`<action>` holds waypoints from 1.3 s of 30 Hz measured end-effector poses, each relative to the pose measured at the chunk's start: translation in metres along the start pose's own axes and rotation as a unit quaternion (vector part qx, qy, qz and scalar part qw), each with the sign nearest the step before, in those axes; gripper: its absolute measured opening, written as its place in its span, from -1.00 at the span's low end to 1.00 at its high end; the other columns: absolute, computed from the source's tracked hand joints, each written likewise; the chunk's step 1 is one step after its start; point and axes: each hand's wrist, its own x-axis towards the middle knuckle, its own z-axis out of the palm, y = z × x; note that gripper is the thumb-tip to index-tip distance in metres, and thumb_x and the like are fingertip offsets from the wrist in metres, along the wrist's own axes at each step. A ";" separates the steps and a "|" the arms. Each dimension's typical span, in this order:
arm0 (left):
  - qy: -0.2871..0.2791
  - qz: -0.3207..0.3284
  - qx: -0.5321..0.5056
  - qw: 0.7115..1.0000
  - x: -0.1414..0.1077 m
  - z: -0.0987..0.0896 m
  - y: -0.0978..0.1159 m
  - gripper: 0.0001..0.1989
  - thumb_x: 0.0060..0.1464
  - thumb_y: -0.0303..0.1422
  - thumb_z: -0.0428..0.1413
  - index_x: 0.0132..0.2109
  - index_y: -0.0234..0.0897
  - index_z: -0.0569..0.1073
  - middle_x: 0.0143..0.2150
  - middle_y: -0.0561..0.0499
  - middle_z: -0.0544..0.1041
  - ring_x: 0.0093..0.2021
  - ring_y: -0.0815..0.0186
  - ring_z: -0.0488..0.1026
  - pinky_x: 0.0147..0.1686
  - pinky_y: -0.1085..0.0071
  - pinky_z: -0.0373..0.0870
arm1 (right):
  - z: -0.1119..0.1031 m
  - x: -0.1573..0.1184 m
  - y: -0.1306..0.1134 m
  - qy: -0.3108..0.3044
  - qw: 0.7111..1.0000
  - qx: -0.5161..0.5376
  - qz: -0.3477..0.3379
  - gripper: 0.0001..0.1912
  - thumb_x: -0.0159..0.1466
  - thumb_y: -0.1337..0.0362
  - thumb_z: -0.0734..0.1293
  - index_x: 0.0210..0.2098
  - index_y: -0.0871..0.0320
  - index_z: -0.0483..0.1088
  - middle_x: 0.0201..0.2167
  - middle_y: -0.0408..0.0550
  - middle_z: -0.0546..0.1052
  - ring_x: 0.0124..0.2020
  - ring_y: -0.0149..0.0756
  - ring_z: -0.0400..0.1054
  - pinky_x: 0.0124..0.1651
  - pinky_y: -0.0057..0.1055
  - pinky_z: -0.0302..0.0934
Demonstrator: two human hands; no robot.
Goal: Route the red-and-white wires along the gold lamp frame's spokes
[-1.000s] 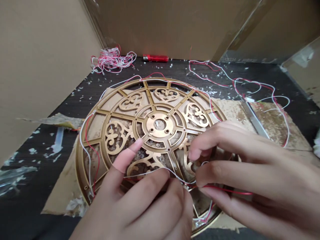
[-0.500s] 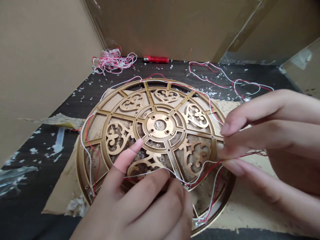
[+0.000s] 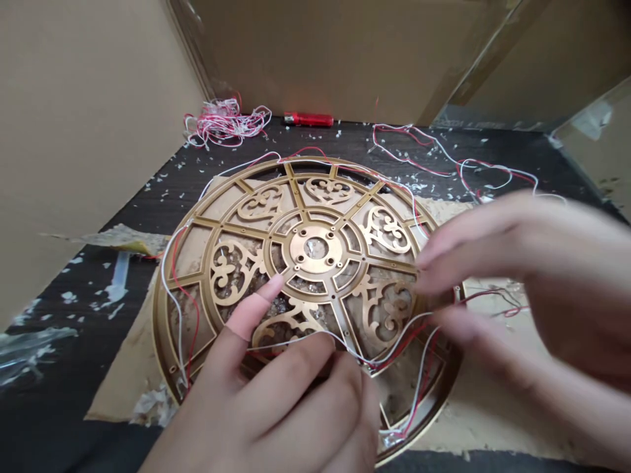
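Observation:
A round brass-coloured openwork frame (image 3: 317,248) with scroll ornaments lies flat before me. My left hand (image 3: 290,401) rests over its near side, index finger stretched onto the frame and the other fingers curled. From beneath those curled fingers comes a red and white wire pair (image 3: 389,360), which they seem to press or pinch; the fingertips themselves are hidden. My right hand (image 3: 507,282), smeared by motion, hovers over the frame's right rim. Its thumb and forefingers stand apart, with the wire passing close to the thumb tip. More red and white wire (image 3: 178,314) runs around the rim.
Under the frame is a piece of cardboard (image 3: 493,407) on a dark tabletop (image 3: 162,174). Behind lie a tangled wire bundle (image 3: 227,123), a red lighter (image 3: 308,119) and loose wire (image 3: 419,164). White scraps are scattered about. Cardboard walls (image 3: 315,59) enclose the space.
My right thumb and fingers have parted from their pinch on the wire, and the hand has shifted slightly left. My left hand stays in place.

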 end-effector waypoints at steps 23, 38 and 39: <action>0.072 -0.061 -0.043 0.995 0.007 0.004 0.003 -0.62 0.69 -0.52 -0.06 -0.05 -0.17 0.61 -0.22 0.24 0.71 -0.06 0.41 0.61 0.72 0.04 0.15 | 0.002 0.012 0.008 -0.091 0.989 0.058 -0.106 -0.81 0.75 0.42 0.22 -0.02 0.12 0.40 0.15 -0.06 0.52 0.24 -0.28 0.43 0.27 -0.29 0.31; 0.093 -0.056 -0.044 0.993 0.007 0.006 0.005 -0.59 0.66 -0.55 -0.05 -0.12 -0.19 0.62 -0.25 0.24 0.70 -0.09 0.41 0.62 0.70 0.06 0.20 | -0.002 -0.006 0.013 0.119 0.988 0.098 0.015 -0.64 0.61 -0.04 0.57 -0.19 0.05 0.59 -0.17 0.05 0.54 -0.02 0.04 0.56 -0.02 -0.11 0.61; 0.083 -0.057 -0.046 0.994 0.007 0.006 0.005 -0.60 0.67 -0.54 -0.03 -0.11 -0.19 0.63 -0.24 0.23 0.70 -0.09 0.41 0.62 0.70 0.04 0.20 | -0.004 -0.004 0.016 0.120 0.988 0.098 0.020 -0.66 0.61 -0.02 0.57 -0.19 0.05 0.60 -0.15 0.05 0.54 -0.02 0.03 0.56 -0.02 -0.11 0.60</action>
